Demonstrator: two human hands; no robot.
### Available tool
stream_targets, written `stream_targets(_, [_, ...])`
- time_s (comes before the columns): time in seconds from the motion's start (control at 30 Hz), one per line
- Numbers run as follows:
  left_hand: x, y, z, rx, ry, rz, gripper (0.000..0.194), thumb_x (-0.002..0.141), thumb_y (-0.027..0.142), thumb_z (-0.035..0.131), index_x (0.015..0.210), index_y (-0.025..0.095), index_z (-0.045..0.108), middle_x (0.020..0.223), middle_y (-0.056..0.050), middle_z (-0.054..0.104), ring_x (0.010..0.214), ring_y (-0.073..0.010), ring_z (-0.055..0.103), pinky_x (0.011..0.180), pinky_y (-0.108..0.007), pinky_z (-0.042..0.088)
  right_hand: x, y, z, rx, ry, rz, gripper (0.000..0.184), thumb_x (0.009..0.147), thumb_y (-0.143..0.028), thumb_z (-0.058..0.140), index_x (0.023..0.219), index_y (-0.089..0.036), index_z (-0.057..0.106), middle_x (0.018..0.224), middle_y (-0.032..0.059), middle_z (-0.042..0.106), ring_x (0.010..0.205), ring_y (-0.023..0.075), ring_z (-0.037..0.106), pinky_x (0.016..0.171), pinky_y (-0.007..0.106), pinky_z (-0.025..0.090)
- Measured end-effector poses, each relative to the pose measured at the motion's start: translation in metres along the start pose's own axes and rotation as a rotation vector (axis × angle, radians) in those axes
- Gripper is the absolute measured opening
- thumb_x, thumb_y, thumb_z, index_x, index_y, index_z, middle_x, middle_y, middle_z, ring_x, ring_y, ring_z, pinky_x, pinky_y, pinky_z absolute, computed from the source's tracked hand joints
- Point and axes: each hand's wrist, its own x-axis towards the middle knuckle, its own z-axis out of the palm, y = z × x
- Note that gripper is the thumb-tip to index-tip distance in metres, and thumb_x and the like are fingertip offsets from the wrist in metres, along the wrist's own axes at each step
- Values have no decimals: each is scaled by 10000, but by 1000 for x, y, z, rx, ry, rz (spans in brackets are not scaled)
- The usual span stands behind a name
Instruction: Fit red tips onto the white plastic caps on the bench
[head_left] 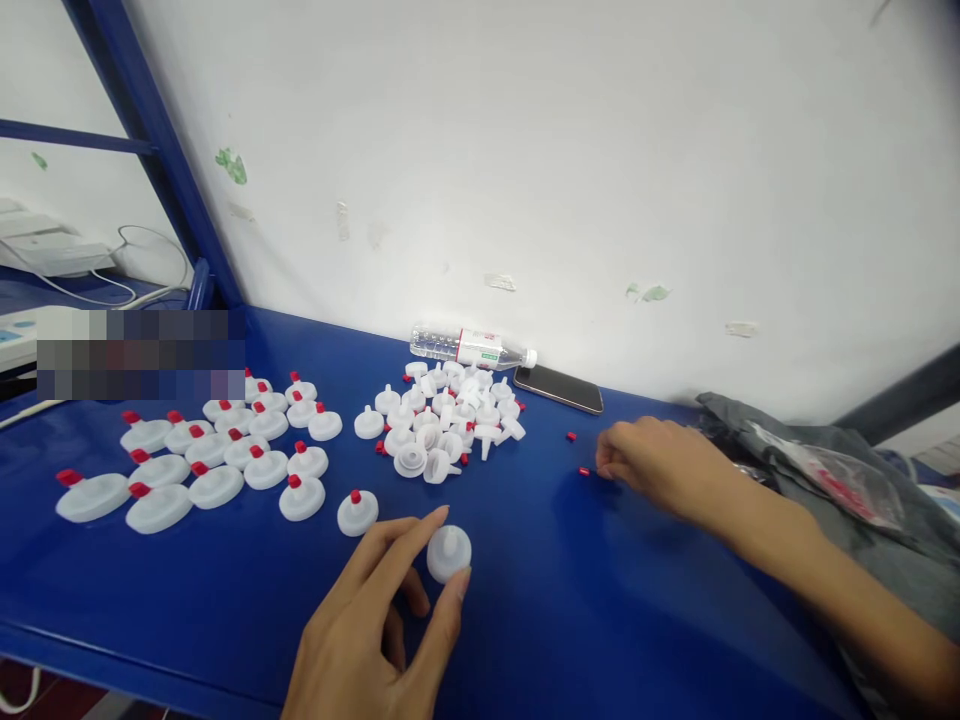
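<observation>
Blue tabletop (225,610) — left fingers (412,545) pinch white cap (450,556), bottle (478,347) contents unclear.

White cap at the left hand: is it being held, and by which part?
Yes: the left hand holds the white cap by its round rim, between thumb and fingers. Whether the right hand holds anything cannot be told.

one head-worn view looks forward and down over the blue tabletop (517,640), close.
</observation>
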Motion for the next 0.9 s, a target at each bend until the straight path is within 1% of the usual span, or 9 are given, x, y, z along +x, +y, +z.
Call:
stream_targets(0.1, [2, -6, 0, 19, -38, 69, 299, 970, 497, 647, 1250, 406, 701, 1022, 56, 679, 512, -49, 582, 486, -181, 529, 0, 2, -9, 53, -31, -23, 177, 916, -162, 606, 810, -234, 728, 774, 40, 752, 672, 203, 652, 576, 302, 370])
stream_targets(0.2, [4, -10, 0, 51, -69, 137, 275, 965, 461, 669, 1227, 384, 700, 999, 57, 707, 495, -43, 584, 465, -160, 517, -4, -8, -24, 358, -19, -112, 164, 984, -314, 595, 972, -269, 753, 920, 21, 792, 828, 210, 724, 714, 297, 501])
stream_targets(0.27, [5, -11, 0, 68, -59, 159, 262, 965, 442, 677, 1219, 377, 688, 928, 71, 721, 477, -42, 576, 460, -146, 510, -10, -25, -30, 631, 3, -206, 228, 995, -428, 606, 1076, -300, 777, 1010, 11, 804, 891, 210, 738, 783, 308, 537])
stream_targets(0.33, [5, -11, -1, 75, -59, 194, 258, 958, 419, 693, 1213, 381, 679, 888, 85, 724, 495, -45, 594, 464, -131, 506, -19, -47, -29, 789, 23, -281, 225, 987, -449, 638, 1068, -326, 809, 1092, -7, 804, 945, 201, 738, 814, 302, 540])
stream_targets(0.47, [4, -8, -2, 79, -101, 262, 261, 952, 368, 709, 1209, 387, 673, 980, 92, 741, 630, -53, 673, 539, -110, 536, -37, -89, -11, 1040, -11, -333, 69, 931, -363, 764, 951, -330, 821, 967, -66, 814, 887, 149, 742, 765, 231, 540])
stream_targets(0.57, [6, -7, -3, 85, -145, 276, 251, 966, 318, 691, 1207, 387, 674, 982, 97, 744, 667, -57, 685, 596, -111, 555, -42, -103, 3, 1105, -69, -402, 106, 959, -300, 743, 1006, -352, 823, 959, -96, 815, 870, 121, 748, 803, 210, 543])
stream_targets(0.67, [7, -6, -3, 76, -149, 281, 251, 968, 288, 686, 1201, 380, 676, 991, 94, 742, 667, -56, 681, 607, -109, 557, -43, -105, 9, 1115, -86, -402, 142, 979, -280, 722, 1039, -355, 826, 987, -99, 821, 911, 121, 762, 824, 206, 545])
stream_targets(0.77, [7, -9, -2, 79, -149, 288, 252, 960, 281, 698, 1194, 371, 677, 996, 89, 736, 653, -58, 669, 671, -126, 582, -45, -104, 11, 1080, -21, -439, 142, 968, -263, 737, 1039, -347, 827, 984, -96, 822, 893, 113, 764, 818, 194, 548])
stream_targets(0.9, [3, -16, 0, 152, -128, 303, 305, 972, 269, 677, 1263, 358, 660, 1097, 57, 730, 711, -76, 684, 716, -157, 600, -51, -105, 19, 901, 148, -608, 223, 1016, -199, 654, 1147, -316, 792, 1051, -50, 803, 918, 124, 742, 844, 223, 555])
